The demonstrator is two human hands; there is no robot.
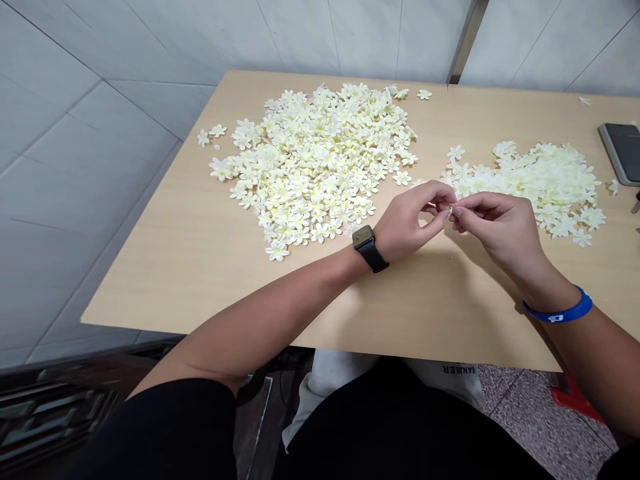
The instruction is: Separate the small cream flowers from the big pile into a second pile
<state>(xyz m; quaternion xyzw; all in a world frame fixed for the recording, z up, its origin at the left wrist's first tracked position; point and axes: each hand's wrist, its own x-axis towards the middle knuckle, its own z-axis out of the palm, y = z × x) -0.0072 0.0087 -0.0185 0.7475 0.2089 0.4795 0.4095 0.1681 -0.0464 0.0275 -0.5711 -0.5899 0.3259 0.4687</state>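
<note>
Left hand (406, 223) and right hand (510, 237) fingers pinch a tiny pale piece (451, 211); flowers (320, 167) look creamy white, yellow-centred.

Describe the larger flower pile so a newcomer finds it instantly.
On the tan table, find the left hand. The larger flower pile spreads beyond it and to its left. It is clearly broader than the smaller pile by the right hand.

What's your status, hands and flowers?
Left hand, right hand: fingers close together, pinching tiny pale piece. Larger flower pile left, smaller pile right. Phone far right, apart from hands.
</note>
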